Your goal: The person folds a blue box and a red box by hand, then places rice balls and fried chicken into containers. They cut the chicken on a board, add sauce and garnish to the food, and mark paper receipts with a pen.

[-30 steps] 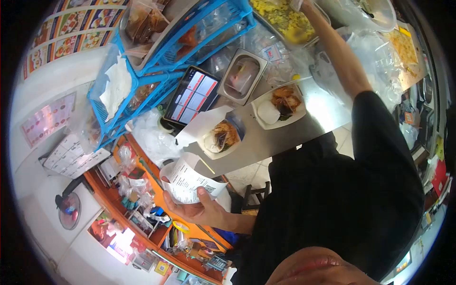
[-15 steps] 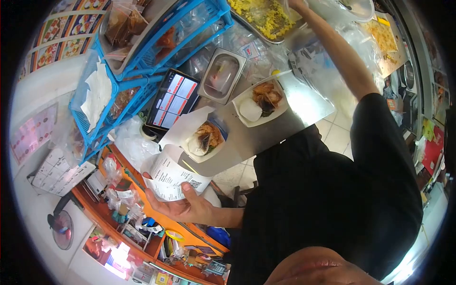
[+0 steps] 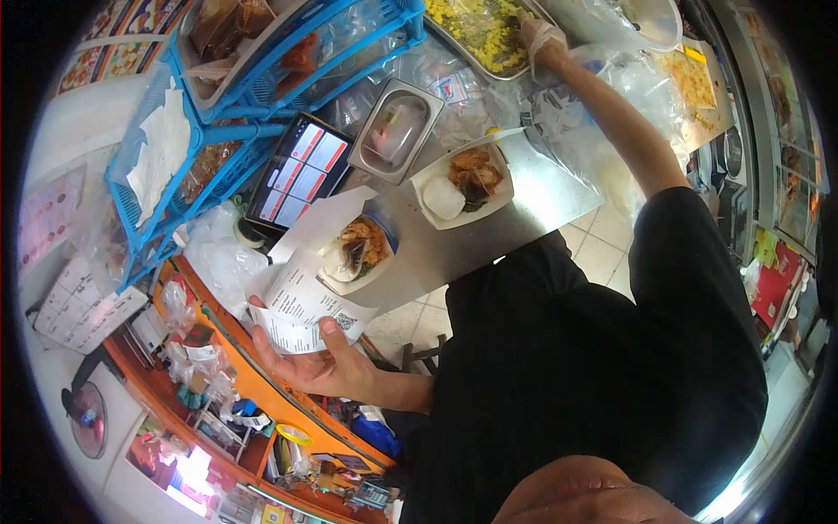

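My left hand [image 3: 319, 371] is closed around a white printed receipt [image 3: 301, 306] with a QR code, the thumb lying on its front. Just beyond the receipt stands an open paper food box [image 3: 362, 281] holding rice, fried pieces and a dark item. A second open food box [image 3: 436, 215] with similar food sits farther right on the steel counter. My right hand [image 3: 546, 45], in a clear glove, reaches into the near right corner of a metal tray [image 3: 489, 75] of crumbled yellow food [image 3: 476, 31]. Its fingertips are among the yellow pieces and partly hidden.
A small steel pan [image 3: 397, 131] and a tablet [image 3: 298, 170] lie behind the boxes. Blue plastic baskets [image 3: 196, 144] rise at left. Clear plastic bags [image 3: 602, 122] lie under my right forearm. Cluttered orange shelving [image 3: 236, 371] stands at lower left.
My right hand has come into fuller view at the tray's corner. The whole view has shifted, so the counter and boxes sit slightly farther left. My left hand keeps the receipt.
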Motion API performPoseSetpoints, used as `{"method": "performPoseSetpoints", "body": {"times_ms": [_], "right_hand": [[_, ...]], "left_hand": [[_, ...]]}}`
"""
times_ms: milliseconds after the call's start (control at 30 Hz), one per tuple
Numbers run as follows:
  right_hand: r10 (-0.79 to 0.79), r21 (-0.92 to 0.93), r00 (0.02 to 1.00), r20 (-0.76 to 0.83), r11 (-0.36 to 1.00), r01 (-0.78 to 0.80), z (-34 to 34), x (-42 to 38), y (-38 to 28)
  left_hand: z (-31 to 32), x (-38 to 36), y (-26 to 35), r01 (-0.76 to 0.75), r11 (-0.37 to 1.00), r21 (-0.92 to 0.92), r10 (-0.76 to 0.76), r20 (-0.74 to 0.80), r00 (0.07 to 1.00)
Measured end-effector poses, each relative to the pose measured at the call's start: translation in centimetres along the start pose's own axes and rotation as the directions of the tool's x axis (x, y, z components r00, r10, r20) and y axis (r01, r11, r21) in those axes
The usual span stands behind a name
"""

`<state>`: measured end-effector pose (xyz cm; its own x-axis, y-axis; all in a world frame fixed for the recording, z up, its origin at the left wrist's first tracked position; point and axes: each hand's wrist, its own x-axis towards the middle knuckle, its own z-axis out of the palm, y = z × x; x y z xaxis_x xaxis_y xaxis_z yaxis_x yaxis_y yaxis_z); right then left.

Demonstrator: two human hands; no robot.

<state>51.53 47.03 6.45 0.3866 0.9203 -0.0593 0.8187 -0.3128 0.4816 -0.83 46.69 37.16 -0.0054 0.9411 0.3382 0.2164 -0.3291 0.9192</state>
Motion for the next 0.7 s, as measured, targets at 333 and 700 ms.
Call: {"method": "performPoseSetpoints", "body": {"times_ms": [333, 700], "right_hand": [[-0.172, 0.881, 0.985, 0.023, 0.469, 0.061, -8.7, 1.0, 2.1], [-0.339, 0.856, 0.800, 0.494, 0.352, -0.379, -35.0, -12.9, -11.2]], "left_hand": [[-3.0, -0.4, 1.7, -0.034, 0.999, -0.025, 0.031, -0.121, 0.992], [-10.1, -3.2, 2.1, 0.037, 0.990, 0.134, 0.018, -0.385, 0.923]]}}
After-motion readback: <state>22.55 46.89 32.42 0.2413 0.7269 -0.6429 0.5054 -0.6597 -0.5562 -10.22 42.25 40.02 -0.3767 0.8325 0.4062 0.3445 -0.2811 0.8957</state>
